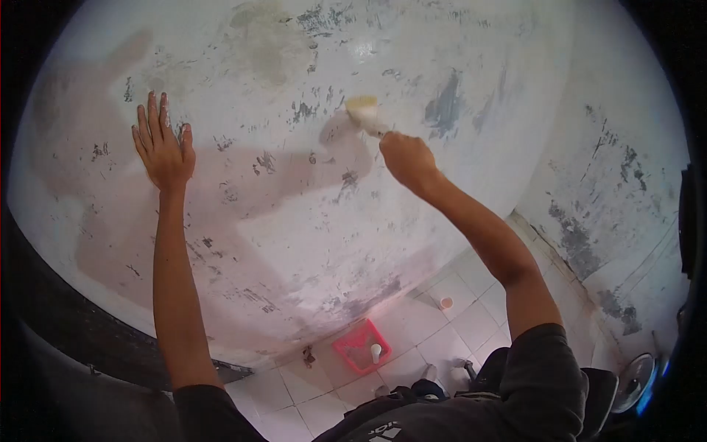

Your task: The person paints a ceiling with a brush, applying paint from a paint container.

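A whitish wall (pixel 309 243) with grey, flaked patches fills most of the view. My left hand (pixel 166 155) lies against it on the left, fingers stretched out and white dust on some fingertips. Closed round the handle of a paintbrush (pixel 362 109), my right hand (pixel 409 159) is up near the middle of the wall. The brush has pale yellow bristles and a whitish lower part, and its tip points up and left at the wall surface. Most of the handle is hidden in my fist. Shadows of my arms fall across the wall.
Below, on the white floor tiles (pixel 445 335), stands a pink square basket (pixel 362 346) with a white object in it. A small round cup-like thing (pixel 445 303) is near the wall's foot. Another patchy wall (pixel 611 199) meets this one at right. A round fan-like object (pixel 635 383) stands lower right.
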Demonstrator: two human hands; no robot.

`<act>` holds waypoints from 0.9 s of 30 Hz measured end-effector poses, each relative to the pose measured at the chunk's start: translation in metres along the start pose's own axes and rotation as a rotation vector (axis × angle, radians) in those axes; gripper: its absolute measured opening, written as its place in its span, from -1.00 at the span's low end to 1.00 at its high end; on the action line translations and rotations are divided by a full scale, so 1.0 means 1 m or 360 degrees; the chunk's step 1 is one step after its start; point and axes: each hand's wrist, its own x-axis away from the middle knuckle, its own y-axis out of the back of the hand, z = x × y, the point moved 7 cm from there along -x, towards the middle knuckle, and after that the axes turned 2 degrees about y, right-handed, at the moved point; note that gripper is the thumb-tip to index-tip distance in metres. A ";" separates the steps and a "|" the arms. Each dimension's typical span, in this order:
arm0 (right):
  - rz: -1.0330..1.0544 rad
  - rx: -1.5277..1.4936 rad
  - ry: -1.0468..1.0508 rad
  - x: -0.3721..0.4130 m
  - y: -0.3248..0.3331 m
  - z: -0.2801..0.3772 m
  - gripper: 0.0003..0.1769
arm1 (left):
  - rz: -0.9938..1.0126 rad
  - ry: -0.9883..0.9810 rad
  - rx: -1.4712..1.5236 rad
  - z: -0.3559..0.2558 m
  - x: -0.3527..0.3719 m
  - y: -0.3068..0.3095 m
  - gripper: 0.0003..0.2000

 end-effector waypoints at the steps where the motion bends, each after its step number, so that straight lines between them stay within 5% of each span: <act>1: 0.0074 0.0036 0.0050 0.010 -0.011 0.005 -0.86 | 0.0005 0.0000 0.0008 0.000 0.000 0.000 -0.43; 15: 0.0427 0.0057 -0.0083 0.077 -0.040 -0.020 -0.91 | -0.0107 -0.0020 0.0019 0.000 0.000 0.003 -0.45; 23: 0.1019 -0.0004 -0.0043 0.116 -0.120 -0.022 -0.78 | -0.0145 -0.0078 0.0052 -0.002 0.000 0.003 -0.45; 27: 0.1008 -0.0092 -0.0086 0.125 -0.160 -0.015 -0.79 | -0.0159 -0.0086 0.0017 -0.001 0.003 0.000 -0.46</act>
